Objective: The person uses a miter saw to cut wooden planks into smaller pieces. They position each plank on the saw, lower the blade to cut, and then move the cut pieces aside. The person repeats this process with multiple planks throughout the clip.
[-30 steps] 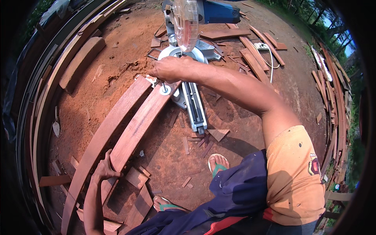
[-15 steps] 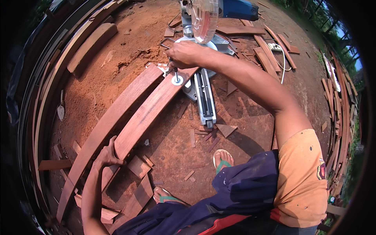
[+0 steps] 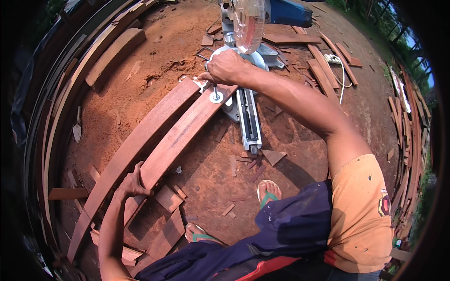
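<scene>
A reddish-brown wooden board point(image 3: 173, 133) slants from the lower left up onto the base of a mitre saw point(image 3: 248, 61). Near its lower end my left hand point(image 3: 133, 184) grips it, with the thumb over one edge and fingers along the other. At the upper end, the round foot of a hold-down clamp point(image 3: 216, 97) presses on the board's face. My right hand point(image 3: 228, 67) is closed around the top of that clamp, and its fingers hide the handle. The saw's clear guard stands just beyond this hand. Parallel to the gripped board lies a second, longer board point(image 3: 136, 150).
Offcuts point(image 3: 168, 199) lie around my feet and below the saw's slide rail point(image 3: 249, 122). Stacked timber lines both sides point(image 3: 115, 58). A trowel point(image 3: 77, 125) lies at left. A white power strip point(image 3: 333, 59) with its cord sits at far right, among planks.
My right hand has turned slightly at the clamp, its fingers now shaped differently around the top. The whole view has shifted a little. My left hand keeps its grip on the board.
</scene>
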Demonstrator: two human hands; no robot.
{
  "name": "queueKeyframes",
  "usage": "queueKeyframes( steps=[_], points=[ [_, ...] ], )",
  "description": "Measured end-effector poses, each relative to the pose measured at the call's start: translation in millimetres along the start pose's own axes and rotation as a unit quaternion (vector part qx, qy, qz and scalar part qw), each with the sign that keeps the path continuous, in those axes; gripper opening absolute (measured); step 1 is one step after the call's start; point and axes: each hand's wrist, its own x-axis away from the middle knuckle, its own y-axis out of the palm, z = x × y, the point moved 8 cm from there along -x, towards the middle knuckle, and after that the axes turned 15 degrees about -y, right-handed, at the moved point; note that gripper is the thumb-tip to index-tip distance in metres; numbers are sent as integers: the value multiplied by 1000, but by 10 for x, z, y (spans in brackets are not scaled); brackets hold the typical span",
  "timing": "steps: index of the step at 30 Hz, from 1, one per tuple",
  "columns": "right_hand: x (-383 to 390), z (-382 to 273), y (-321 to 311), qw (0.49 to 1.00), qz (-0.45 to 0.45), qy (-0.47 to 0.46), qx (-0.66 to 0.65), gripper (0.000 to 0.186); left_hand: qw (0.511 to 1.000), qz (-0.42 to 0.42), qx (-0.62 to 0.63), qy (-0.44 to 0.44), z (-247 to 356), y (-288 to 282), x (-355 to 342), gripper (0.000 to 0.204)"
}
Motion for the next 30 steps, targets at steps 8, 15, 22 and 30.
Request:
queueKeyframes(
  steps=[8, 15, 22, 30],
  points=[
    [20, -1, 85, 991, 64, -103, -59, 34, 1000, 5, -6, 7, 0, 15, -52, 144],
    [-51, 0, 78, 999, 2, -43, 18, 51, 1000, 0, 9, 10, -35, 21, -38, 143],
    [-25, 24, 112, 991, 28, -123, -39, 45, 1000, 7, 8, 14, -16, 13, -36, 142],
    [-12, 105, 139, 996, 76, 52, -8, 78, 1000, -15, 13, 4, 36, -8, -24, 143]
  ],
)
